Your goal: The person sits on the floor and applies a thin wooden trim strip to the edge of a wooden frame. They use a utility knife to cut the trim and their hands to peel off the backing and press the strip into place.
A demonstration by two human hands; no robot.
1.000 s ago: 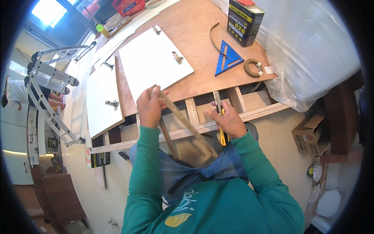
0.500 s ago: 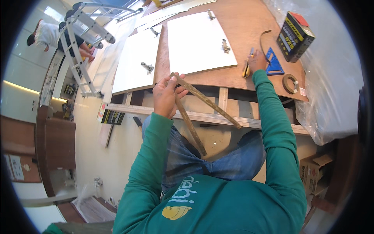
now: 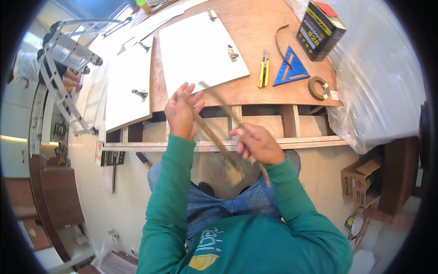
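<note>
My left hand (image 3: 182, 112) is raised over the table's near edge, fingers partly spread. A narrow brown strip (image 3: 212, 137) is caught at its thumb and slants down toward my lap. Closed around a second brown strip (image 3: 223, 107) is my right hand (image 3: 260, 144), lower and to the right. That strip's upper end rises near my left fingertips, and its lower end hangs over my thigh; both strips are blurred. On the table beyond lie a yellow utility knife (image 3: 263, 71), a blue triangular square (image 3: 295, 73) and a roll of brown edging tape (image 3: 318, 88).
Two white panels (image 3: 200, 55) with metal hinges lie on the wooden worktop (image 3: 255, 27). A black tin (image 3: 320, 31) stands at the right beside plastic sheeting (image 3: 374, 82). Left are a stepladder (image 3: 64, 82) and another person (image 3: 27, 68). An open cardboard box (image 3: 358, 182) sits right.
My right hand has left the utility knife on the table and come back toward me, taking hold of one strip. That strip is now drawn away from my left hand.
</note>
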